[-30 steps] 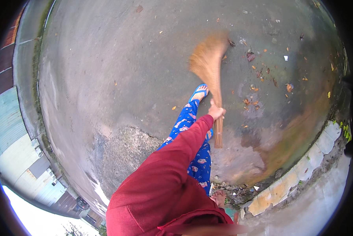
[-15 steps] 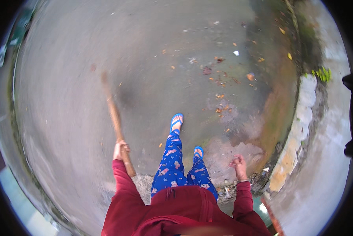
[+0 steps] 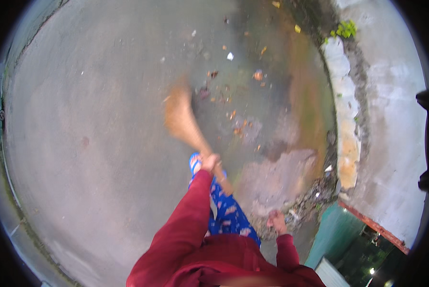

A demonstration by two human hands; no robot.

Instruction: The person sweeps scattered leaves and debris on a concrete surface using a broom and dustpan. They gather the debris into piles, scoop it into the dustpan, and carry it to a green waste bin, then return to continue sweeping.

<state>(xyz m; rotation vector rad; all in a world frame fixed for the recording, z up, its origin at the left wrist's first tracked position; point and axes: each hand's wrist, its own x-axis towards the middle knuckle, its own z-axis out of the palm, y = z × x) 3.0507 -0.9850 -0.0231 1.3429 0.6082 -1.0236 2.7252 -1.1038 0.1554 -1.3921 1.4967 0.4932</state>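
A straw broom (image 3: pixel 182 117) slants across my front, its wide bristle end fanned out over the concrete ground and smeared by motion. My left hand (image 3: pixel 210 162) is wrapped round its handle, with the handle's end sticking out behind toward my thigh. Just right of the bristles lie scattered orange and brown leaves (image 3: pixel 241 127) and a small white scrap (image 3: pixel 230 56). My right hand (image 3: pixel 277 221) hangs low by my right side, fingers loosely bent and somewhat apart, with nothing visible in it. One blue sandal (image 3: pixel 194 163) shows beyond my left hand; the other foot is mostly hidden.
A low whitish stone kerb (image 3: pixel 347 115) runs along the right, with a small green plant (image 3: pixel 346 29) at its far end. Wet, mossy ground (image 3: pixel 308 95) borders it. Rubble (image 3: pixel 315 196) lies near my right side, beside a green wall (image 3: pixel 336 229).
The broom has swung from my left to my front, its bristle end moving rightward toward the leaves. My view has turned and shifted; my right hand sits lower and closer to my body.
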